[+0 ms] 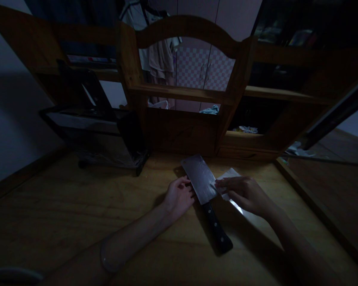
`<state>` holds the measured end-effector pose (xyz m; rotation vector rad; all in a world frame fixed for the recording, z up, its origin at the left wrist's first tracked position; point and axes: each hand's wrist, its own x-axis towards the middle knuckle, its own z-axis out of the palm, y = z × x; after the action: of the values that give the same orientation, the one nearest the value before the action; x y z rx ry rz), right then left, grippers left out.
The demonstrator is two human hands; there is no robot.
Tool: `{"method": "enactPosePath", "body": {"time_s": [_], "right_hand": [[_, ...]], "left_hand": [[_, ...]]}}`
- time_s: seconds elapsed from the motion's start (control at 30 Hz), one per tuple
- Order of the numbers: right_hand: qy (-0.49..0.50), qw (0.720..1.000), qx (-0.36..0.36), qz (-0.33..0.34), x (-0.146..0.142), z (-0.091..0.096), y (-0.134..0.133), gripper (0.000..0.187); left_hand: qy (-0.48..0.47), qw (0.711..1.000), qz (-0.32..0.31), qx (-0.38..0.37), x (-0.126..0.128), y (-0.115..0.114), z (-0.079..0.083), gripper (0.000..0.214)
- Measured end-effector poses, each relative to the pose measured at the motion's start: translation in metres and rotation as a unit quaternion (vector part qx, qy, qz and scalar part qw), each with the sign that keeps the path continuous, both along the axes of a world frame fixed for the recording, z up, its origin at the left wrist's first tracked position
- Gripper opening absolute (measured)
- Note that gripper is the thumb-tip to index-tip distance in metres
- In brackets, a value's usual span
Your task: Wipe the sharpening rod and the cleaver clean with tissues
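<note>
A cleaver (199, 180) with a broad metal blade and a black riveted handle lies at a slant, its handle toward me. My left hand (180, 196) is at the blade's left side, thumb near its edge and the other fingers curled at or beneath it, partly hidden. My right hand (246, 194) pinches a whitish sheet (231, 173), tissue or thin cloth; I cannot tell which. Its fingertips rest at the right edge of the blade. A bright strip shows just below the right hand; its nature is unclear.
The wooden surface (107, 222) spreads under both hands. Behind stands a wooden shelf frame (185, 93) with openings. A black-framed rack or case (98, 139) stands at the left. A raised wooden edge (310, 198) runs along the right. The light is dim.
</note>
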<state>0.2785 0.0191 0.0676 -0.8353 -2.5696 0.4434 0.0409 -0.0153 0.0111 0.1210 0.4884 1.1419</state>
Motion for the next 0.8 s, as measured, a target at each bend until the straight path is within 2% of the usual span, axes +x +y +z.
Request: {"method": "enactPosePath", "body": {"time_s": [0.13, 0.27, 0.4, 0.53, 0.63, 0.73, 0.8], "right_hand": [[-0.008, 1.000, 0.008, 0.001, 0.001, -0.001, 0.000, 0.036], [-0.044, 0.997, 0.060, -0.025, 0.004, -0.005, 0.006, 0.032], [-0.060, 0.984, 0.122, -0.116, 0.009, -0.010, 0.013, 0.030], [0.018, 0.966, 0.142, -0.214, 0.008, -0.009, 0.010, 0.039], [0.055, 0.978, 0.103, -0.175, -0.002, -0.008, 0.002, 0.044], [0.030, 0.997, 0.037, -0.062, -0.021, -0.013, -0.007, 0.047], [0.011, 1.000, 0.014, 0.006, -0.034, -0.019, -0.011, 0.049]], "left_hand": [[-0.001, 1.000, -0.001, 0.002, 0.000, 0.000, -0.001, 0.015], [-0.002, 1.000, 0.002, -0.003, 0.000, 0.000, 0.000, 0.012], [-0.007, 1.000, 0.009, 0.002, 0.000, -0.002, 0.000, 0.011], [-0.017, 1.000, 0.002, 0.004, 0.000, -0.002, 0.000, 0.012], [-0.020, 1.000, -0.007, 0.007, -0.001, -0.002, 0.000, 0.013], [-0.024, 1.000, -0.014, 0.003, -0.001, -0.002, 0.000, 0.012], [-0.029, 0.999, -0.018, 0.001, 0.000, -0.001, 0.000, 0.013]]}}
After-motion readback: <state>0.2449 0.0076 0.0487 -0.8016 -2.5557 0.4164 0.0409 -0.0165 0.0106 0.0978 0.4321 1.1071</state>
